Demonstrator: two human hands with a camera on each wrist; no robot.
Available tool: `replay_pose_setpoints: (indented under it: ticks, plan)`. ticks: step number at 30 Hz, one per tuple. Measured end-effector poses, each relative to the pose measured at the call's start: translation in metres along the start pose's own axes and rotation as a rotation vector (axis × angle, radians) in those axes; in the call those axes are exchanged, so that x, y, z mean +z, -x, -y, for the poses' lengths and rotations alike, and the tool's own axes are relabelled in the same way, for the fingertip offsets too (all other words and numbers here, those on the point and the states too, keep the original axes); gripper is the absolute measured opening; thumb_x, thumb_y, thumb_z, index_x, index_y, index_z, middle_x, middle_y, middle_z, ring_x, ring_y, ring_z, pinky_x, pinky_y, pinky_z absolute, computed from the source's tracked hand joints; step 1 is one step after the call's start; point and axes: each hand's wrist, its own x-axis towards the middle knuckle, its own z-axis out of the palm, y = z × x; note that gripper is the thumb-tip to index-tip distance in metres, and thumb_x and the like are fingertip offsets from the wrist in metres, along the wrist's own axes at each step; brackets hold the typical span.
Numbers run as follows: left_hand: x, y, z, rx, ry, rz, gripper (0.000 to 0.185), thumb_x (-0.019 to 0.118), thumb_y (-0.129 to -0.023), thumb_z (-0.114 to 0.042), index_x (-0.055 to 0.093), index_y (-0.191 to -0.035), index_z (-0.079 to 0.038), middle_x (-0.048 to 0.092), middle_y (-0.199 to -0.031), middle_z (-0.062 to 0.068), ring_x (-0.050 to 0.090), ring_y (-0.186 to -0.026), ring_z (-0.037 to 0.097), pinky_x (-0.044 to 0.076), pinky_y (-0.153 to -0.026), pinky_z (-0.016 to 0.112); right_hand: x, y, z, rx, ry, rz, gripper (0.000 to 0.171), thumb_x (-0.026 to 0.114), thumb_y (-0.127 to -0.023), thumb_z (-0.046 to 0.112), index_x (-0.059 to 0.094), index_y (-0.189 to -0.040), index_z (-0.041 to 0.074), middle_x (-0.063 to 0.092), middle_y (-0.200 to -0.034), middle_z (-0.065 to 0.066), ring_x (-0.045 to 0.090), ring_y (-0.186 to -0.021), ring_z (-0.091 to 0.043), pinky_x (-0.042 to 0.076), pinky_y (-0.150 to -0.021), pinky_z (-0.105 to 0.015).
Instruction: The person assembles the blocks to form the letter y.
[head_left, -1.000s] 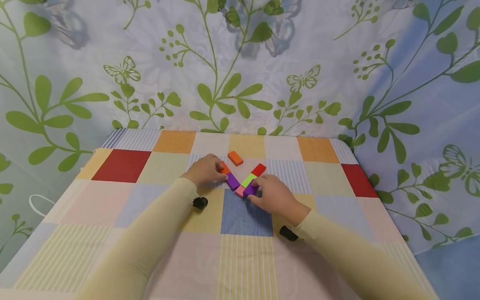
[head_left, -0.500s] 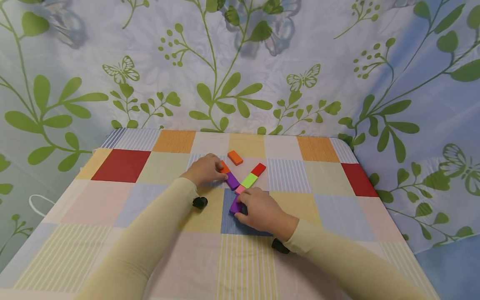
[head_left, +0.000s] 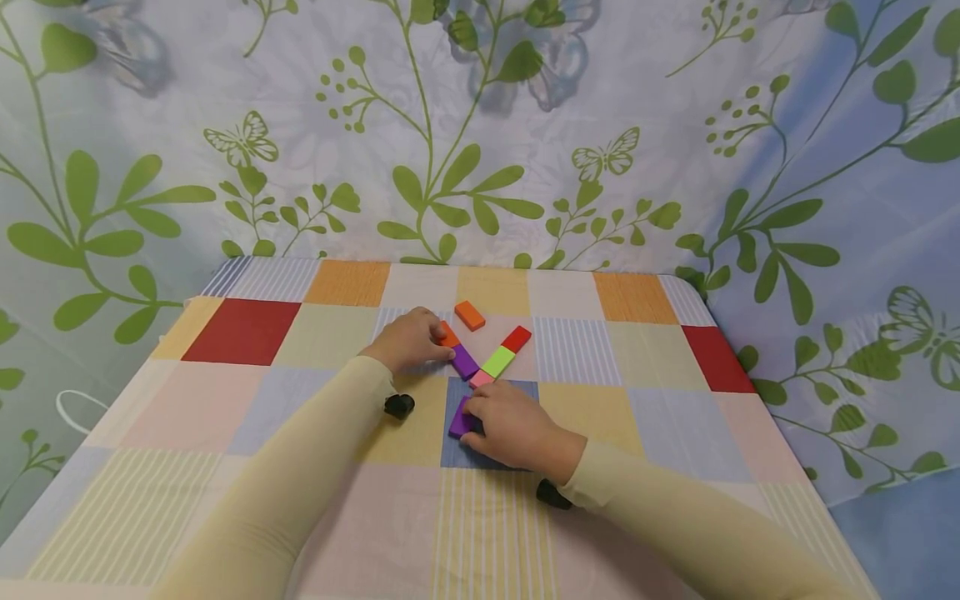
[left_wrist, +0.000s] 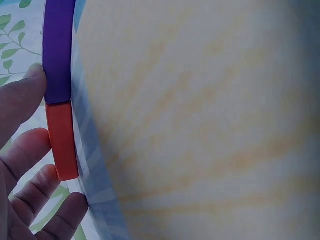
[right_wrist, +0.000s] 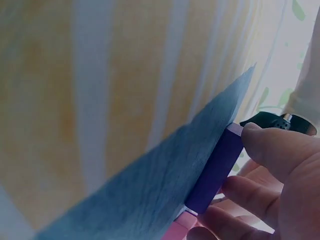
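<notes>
My left hand (head_left: 408,340) rests beside a row made of an orange block (head_left: 448,334) and a purple block (head_left: 464,362) set end to end. In the left wrist view its thumb touches the purple block's side and two fingertips lie against the orange block (left_wrist: 62,140). My right hand (head_left: 517,427) holds another purple block (head_left: 460,419) between thumb and fingers, over the blue cloth square. The right wrist view has one end of this purple block (right_wrist: 215,170) close by a pink block (right_wrist: 180,227). A lime green block (head_left: 498,362) and a red block (head_left: 517,338) continue in line from the pink one.
A loose orange block (head_left: 470,315) lies behind the two rows. The table wears a patchwork cloth (head_left: 300,433), with a leaf-patterned curtain (head_left: 495,225) behind it. Black wrist-worn pieces hang under both sleeves. A white cord (head_left: 75,412) loops at the left edge.
My right hand has brought its purple block from beside the pink and green blocks toward me and left, turning it so it leads down from the pink block. My left hand has stayed put.
</notes>
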Motion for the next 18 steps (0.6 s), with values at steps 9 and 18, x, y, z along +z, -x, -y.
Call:
replay_pose_setpoints:
  ticks: [9,18]
  plan:
    - [0.001,-0.003,0.002,-0.002,0.011,0.002,0.038,0.083,-0.089,-0.042,0.073,-0.108,-0.012,0.058,-0.139,0.009,0.062,-0.116,0.030,0.051,-0.109,0.047,-0.002,0.012,-0.002,-0.102,0.005,0.055,0.041,0.076,-0.097,0.040,0.075,-0.130,0.017,0.067,-0.134,-0.006,0.061,-0.126,-0.024,0.051,-0.111,-0.040]
    - [0.000,-0.002,0.003,0.012,0.015,-0.005,0.038,0.083,-0.089,-0.041,0.073,-0.110,-0.012,0.059,-0.137,0.009,0.062,-0.117,0.030,0.050,-0.110,0.047,-0.003,0.017,-0.002,-0.082,0.023,0.168,0.061,0.073,-0.098,0.044,0.057,-0.152,0.020,0.051,-0.157,-0.009,0.051,-0.141,-0.029,0.045,-0.120,-0.042]
